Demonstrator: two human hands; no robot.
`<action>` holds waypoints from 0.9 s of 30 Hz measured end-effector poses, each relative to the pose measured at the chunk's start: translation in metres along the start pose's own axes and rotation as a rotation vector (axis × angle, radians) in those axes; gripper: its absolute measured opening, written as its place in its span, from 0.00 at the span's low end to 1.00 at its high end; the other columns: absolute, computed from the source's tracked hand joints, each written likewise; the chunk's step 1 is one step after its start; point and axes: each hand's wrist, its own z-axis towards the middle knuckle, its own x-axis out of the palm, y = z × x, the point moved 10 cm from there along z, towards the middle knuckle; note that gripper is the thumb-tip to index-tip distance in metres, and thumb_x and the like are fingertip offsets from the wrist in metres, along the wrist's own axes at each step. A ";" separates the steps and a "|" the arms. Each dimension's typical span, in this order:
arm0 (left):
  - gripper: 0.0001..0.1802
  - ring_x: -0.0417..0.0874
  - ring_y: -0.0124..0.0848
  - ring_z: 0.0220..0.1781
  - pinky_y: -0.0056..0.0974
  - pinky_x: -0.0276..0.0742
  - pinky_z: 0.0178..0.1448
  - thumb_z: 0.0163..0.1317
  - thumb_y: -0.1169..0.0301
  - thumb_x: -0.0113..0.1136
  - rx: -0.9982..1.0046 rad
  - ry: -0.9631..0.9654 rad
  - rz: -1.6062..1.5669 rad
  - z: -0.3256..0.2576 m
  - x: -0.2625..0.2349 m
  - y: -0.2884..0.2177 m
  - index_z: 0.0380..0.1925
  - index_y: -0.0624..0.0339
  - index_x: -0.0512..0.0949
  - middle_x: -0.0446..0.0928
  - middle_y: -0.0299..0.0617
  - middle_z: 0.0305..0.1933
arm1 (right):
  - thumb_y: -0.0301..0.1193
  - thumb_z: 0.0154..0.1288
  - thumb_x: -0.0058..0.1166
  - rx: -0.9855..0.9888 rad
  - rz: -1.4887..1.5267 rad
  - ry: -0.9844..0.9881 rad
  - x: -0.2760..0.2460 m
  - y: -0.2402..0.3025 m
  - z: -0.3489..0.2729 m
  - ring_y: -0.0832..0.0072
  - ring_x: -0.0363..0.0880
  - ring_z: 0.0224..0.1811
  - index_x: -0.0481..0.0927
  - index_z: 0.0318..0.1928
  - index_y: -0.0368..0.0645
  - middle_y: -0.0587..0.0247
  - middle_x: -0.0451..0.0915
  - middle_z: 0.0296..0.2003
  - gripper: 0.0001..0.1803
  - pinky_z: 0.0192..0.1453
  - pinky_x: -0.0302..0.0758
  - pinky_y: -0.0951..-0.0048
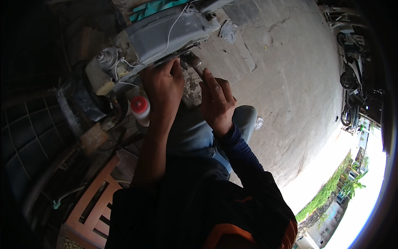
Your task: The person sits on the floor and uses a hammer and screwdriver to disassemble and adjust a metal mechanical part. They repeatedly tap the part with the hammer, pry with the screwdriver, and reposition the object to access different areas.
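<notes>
My right hand [217, 99] is closed round the handle of a hammer [197, 66]. The hammer's dark head sits close to the lower edge of a grey machine casing [161, 35]; whether they touch I cannot tell. Against that same edge, my left hand [166, 85] has its fingers bent, with the fingertips partly hidden. A small dark piece [183, 63] shows beside its fingers, but what the hand grips is unclear. A thin white cord [172, 29] runs over the casing. Below my left wrist stands a white bottle with a red cap [139, 106].
A round metal fitting [107, 57] is at the machine's left end. An orange-brown slatted chair [93, 203] stands at lower left. Concrete floor [286, 87] spreads to the right, with a flat scrap [228, 31] on it. Several motorcycles [348, 79] are parked at far right.
</notes>
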 end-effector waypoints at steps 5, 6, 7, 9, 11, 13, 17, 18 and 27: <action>0.08 0.79 0.51 0.45 0.49 0.71 0.53 0.55 0.76 0.62 0.026 -0.039 0.046 0.000 -0.003 -0.004 0.36 0.60 0.84 0.82 0.49 0.39 | 0.16 0.54 0.63 -0.049 -0.026 -0.080 -0.008 0.006 -0.006 0.68 0.83 0.30 0.79 0.55 0.42 0.56 0.80 0.33 0.26 0.30 0.79 0.70; 0.08 0.79 0.51 0.44 0.49 0.71 0.52 0.55 0.76 0.62 0.000 -0.008 0.032 0.000 -0.001 -0.001 0.36 0.59 0.84 0.82 0.49 0.39 | 0.16 0.54 0.63 -0.057 -0.030 -0.099 -0.008 0.005 -0.007 0.68 0.83 0.30 0.79 0.55 0.42 0.56 0.80 0.33 0.26 0.30 0.79 0.70; 0.08 0.79 0.51 0.44 0.49 0.72 0.51 0.55 0.76 0.62 -0.026 0.023 0.018 -0.001 0.002 0.003 0.36 0.59 0.84 0.82 0.49 0.39 | 0.16 0.54 0.64 -0.024 -0.020 -0.062 -0.002 0.000 -0.007 0.68 0.83 0.30 0.79 0.55 0.43 0.56 0.80 0.32 0.26 0.30 0.79 0.71; 0.07 0.79 0.51 0.44 0.48 0.72 0.51 0.55 0.76 0.62 -0.029 0.023 0.013 0.001 0.002 0.004 0.35 0.59 0.84 0.82 0.50 0.40 | 0.16 0.53 0.64 0.037 0.001 0.012 0.008 -0.009 -0.005 0.69 0.83 0.29 0.79 0.55 0.43 0.56 0.80 0.32 0.27 0.30 0.79 0.71; 0.08 0.79 0.51 0.44 0.48 0.73 0.50 0.55 0.76 0.62 0.014 -0.033 0.030 0.000 -0.001 0.000 0.35 0.59 0.84 0.81 0.50 0.40 | 0.16 0.53 0.64 -0.022 0.001 -0.013 0.001 -0.003 -0.003 0.69 0.83 0.29 0.79 0.55 0.43 0.56 0.80 0.32 0.27 0.30 0.79 0.71; 0.08 0.79 0.52 0.44 0.49 0.72 0.51 0.55 0.77 0.62 0.012 -0.028 0.036 0.002 -0.003 -0.003 0.36 0.59 0.84 0.81 0.50 0.40 | 0.16 0.53 0.64 -0.075 -0.029 -0.031 -0.005 0.005 -0.006 0.68 0.83 0.29 0.79 0.56 0.43 0.56 0.80 0.33 0.27 0.30 0.79 0.70; 0.09 0.79 0.52 0.44 0.50 0.71 0.53 0.55 0.77 0.62 0.007 -0.019 0.042 0.000 -0.003 -0.003 0.36 0.59 0.84 0.81 0.50 0.39 | 0.15 0.53 0.64 -0.056 0.000 -0.069 -0.005 0.004 -0.007 0.67 0.84 0.31 0.79 0.55 0.42 0.55 0.81 0.34 0.26 0.30 0.79 0.70; 0.09 0.79 0.52 0.44 0.50 0.71 0.53 0.55 0.77 0.62 0.012 -0.024 0.036 0.000 -0.003 -0.003 0.36 0.59 0.84 0.81 0.50 0.39 | 0.15 0.53 0.64 -0.036 0.009 -0.030 0.004 -0.003 -0.009 0.67 0.84 0.31 0.79 0.55 0.42 0.54 0.81 0.34 0.26 0.31 0.80 0.70; 0.09 0.79 0.51 0.44 0.50 0.71 0.53 0.55 0.76 0.62 -0.022 0.014 0.025 0.000 0.000 0.001 0.37 0.59 0.83 0.81 0.51 0.40 | 0.15 0.54 0.63 -0.057 -0.001 -0.067 -0.001 0.001 -0.007 0.67 0.84 0.32 0.80 0.54 0.41 0.54 0.81 0.33 0.25 0.32 0.80 0.70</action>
